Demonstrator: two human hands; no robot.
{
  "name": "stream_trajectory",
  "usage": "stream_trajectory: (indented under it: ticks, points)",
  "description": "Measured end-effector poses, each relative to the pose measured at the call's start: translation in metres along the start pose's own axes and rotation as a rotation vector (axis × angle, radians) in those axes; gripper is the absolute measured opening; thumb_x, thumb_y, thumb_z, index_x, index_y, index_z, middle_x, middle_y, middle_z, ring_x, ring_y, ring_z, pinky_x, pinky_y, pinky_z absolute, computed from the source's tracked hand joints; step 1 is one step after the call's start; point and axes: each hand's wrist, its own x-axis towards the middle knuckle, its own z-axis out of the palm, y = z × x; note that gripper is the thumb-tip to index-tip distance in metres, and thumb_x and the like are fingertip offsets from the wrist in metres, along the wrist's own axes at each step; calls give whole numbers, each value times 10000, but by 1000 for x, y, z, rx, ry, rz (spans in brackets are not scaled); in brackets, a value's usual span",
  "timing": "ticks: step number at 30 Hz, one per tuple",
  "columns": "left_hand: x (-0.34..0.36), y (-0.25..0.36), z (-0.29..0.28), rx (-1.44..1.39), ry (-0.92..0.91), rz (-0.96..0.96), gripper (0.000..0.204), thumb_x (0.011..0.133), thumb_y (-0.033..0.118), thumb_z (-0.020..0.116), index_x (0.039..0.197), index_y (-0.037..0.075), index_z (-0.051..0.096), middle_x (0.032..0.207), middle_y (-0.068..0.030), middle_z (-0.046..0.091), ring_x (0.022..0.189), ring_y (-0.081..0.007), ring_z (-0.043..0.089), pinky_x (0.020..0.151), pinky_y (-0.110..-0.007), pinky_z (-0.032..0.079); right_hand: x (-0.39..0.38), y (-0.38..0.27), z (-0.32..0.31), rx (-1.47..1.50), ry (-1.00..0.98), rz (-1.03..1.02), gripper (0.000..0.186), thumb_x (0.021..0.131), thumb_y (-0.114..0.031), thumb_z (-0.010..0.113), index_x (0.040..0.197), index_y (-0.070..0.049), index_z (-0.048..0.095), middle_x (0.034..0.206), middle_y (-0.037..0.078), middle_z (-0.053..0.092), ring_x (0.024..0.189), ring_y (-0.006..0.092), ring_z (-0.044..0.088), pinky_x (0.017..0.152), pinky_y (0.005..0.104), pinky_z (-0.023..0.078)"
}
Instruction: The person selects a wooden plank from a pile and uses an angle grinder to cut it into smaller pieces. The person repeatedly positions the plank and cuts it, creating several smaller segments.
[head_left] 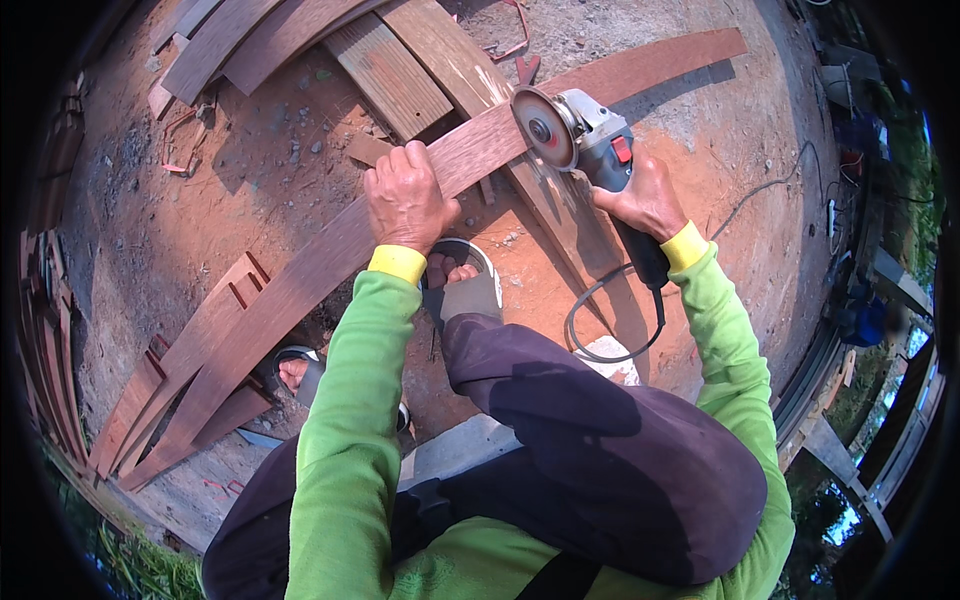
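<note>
A long reddish-brown wooden plank (318, 243) runs from the lower left to the upper right, resting across another board (575, 228). My left hand (409, 196) is closed over the plank near its middle, fingers curled on the far edge. In my right hand (646, 198) is an angle grinder (606, 150), gripped round its dark body. Its round disc (545, 128) stands upright at the plank's near edge, right of my left hand; whether it touches the wood I cannot tell. A black cord (660, 308) loops down from the grinder's rear end.
My sandalled foot (465, 280) is just below the plank. More boards (232, 55) are stacked at the upper left, with notched pieces (215, 330) at the lower left. Timber (50, 340) lines the far left. A pale block (608, 360) lies near the cord.
</note>
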Motion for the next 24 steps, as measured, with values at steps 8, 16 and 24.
stream_trajectory:
  ticks: [8,16,24]
  points:
    - [1,0,0,-23,-33,-21,467,537,172,755,916,67,503,855,-125,544,824,-306,572,735,-409,421,4,-3,-2,-17,-19,19,596,659,-257,764,1003,169,529,891,321,649,847,405,682,769,433,542]
    - [1,0,1,7,5,-1,460,523,173,780,884,82,510,818,-95,525,777,-270,563,697,-387,411,4,-7,-3,-31,-16,21,572,660,-251,769,976,160,528,879,316,647,832,395,682,755,430,543]
    - [0,-1,1,10,10,4,440,535,170,768,884,77,517,824,-100,526,776,-272,562,695,-389,408,6,-6,-2,-15,-18,-1,572,657,-254,773,956,170,531,862,319,640,816,385,679,734,427,544]
